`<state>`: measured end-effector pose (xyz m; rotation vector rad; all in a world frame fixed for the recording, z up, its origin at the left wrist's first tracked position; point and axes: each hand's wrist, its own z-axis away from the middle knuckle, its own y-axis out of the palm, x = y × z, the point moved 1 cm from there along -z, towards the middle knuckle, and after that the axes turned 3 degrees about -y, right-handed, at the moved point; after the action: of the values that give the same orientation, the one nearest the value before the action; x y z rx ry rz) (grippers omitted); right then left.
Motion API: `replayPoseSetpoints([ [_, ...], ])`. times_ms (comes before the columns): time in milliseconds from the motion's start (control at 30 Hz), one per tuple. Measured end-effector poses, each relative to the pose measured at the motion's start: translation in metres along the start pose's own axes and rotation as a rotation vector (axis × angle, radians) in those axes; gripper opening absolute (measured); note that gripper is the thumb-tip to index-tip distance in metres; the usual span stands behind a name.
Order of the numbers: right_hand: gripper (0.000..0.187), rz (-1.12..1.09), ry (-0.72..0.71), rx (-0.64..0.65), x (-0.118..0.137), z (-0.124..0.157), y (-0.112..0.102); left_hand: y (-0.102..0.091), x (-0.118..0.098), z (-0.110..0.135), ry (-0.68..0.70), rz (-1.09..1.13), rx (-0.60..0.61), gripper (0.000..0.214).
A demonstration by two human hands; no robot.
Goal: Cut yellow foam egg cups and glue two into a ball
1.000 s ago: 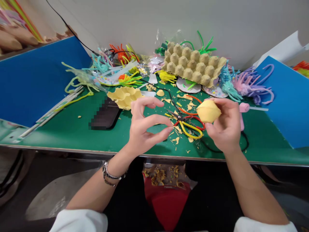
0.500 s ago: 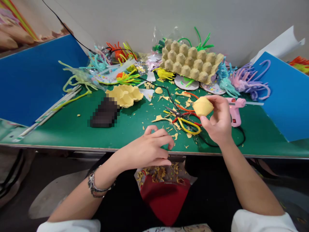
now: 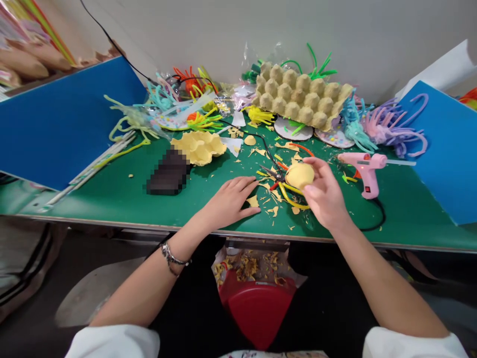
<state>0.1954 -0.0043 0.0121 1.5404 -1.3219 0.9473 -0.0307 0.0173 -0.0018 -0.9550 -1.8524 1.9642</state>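
Observation:
Between the thumb and fingers of my right hand [image 3: 326,193] is a yellow egg-carton cup [image 3: 300,176], rounded side showing. It is over the scissors [image 3: 278,175] with yellow handles and partly hides them. My left hand [image 3: 235,203] lies palm down on the green table [image 3: 208,211], fingers stretched out and thumb apart, beside a yellow carton scrap [image 3: 253,201]. Trimmed scraps are scattered around both hands. A small yellow cup [image 3: 250,140] rests farther back, near a cut piece of yellow egg carton [image 3: 201,147].
A pink glue gun [image 3: 367,171] with its cord stands at right. A grey egg tray [image 3: 301,97] leans at the back among pipe-cleaner bundles [image 3: 391,124]. Blue panels [image 3: 67,119] flank the table. Below its edge, scraps fill a bin [image 3: 257,266] by a red stool [image 3: 261,308].
My right hand has moved left with the cup, now over the scissors. My left hand has moved forward and flattened onto the table from a curled, raised pose.

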Motion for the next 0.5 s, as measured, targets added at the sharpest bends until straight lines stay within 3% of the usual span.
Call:
replayPoseSetpoints([
  [67,0.046,-0.184,0.144,0.030,0.002,0.001,0.003,0.000,-0.002,-0.001,0.005,-0.029,-0.009,0.057],
  [133,0.051,-0.257,0.196,0.048,0.005,0.002,0.005,-0.001,-0.003,-0.002,0.014,-0.045,-0.018,0.047],
  [267,0.055,-0.238,0.199,0.074,0.007,0.002,0.007,-0.005,-0.005,-0.004,0.030,-0.067,-0.046,0.032],
  [500,0.050,-0.244,0.352,0.068,-0.015,0.001,0.008,-0.015,-0.005,0.002,0.091,0.033,-0.001,0.030],
])
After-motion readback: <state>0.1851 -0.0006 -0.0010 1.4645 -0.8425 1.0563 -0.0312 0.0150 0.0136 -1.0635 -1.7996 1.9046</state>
